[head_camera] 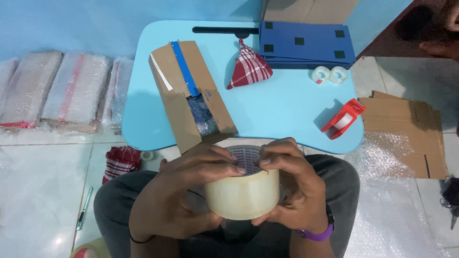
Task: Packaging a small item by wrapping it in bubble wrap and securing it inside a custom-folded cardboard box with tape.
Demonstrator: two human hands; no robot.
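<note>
Both my hands hold a wide roll of clear packing tape (pixel 243 195) over my lap. My left hand (pixel 184 191) wraps its left side, with the thumb and fingertips on the top rim. My right hand (pixel 291 186) grips the right side, its fingertips pinching at the roll's upper edge. Just beyond them, on the light blue lap table (pixel 282 110), lies an open cardboard box (pixel 189 93) with a blue tape strip and bubble wrap inside.
On the table are a red-and-white checked cloth pouch (pixel 248 69), a blue folded board (pixel 306 44), two small clear tape rolls (pixel 330 74) and a red tape dispenser (pixel 343 118). Bubble-wrapped parcels (pixel 62 88) lie left; flattened cardboard (pixel 406 131) and bubble wrap lie right.
</note>
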